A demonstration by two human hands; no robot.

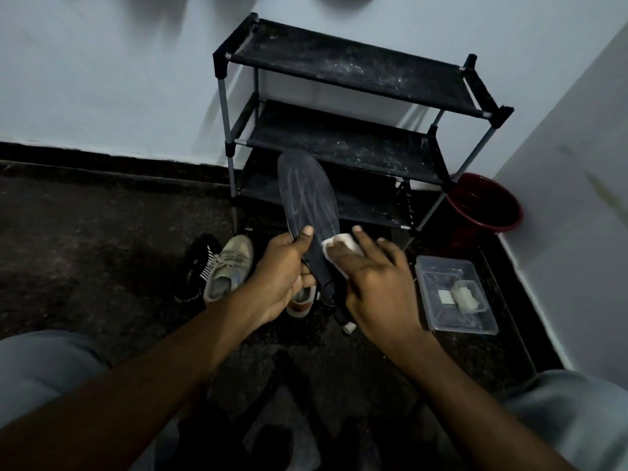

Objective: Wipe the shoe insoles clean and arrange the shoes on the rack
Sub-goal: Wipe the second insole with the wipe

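My left hand [285, 270] grips a dark grey insole [307, 195] by its lower half, toe end pointing up toward the rack. My right hand [370, 277] presses a white wipe [343, 243] against the insole's right side, fingers fairly straight over it. A black three-tier shoe rack [356, 62] stands against the wall behind, its dusty shelves bare. On the floor at the left lie a beige sneaker [229, 266] and a black shoe [195, 266]; another beige shoe [300, 302] shows partly under my left hand.
A clear plastic container [438, 317] holding folded wipes sits on the floor at the right. A red bucket [486, 205] stands in the corner beside the rack. White walls close in behind and on the right. My knees frame the bottom corners.
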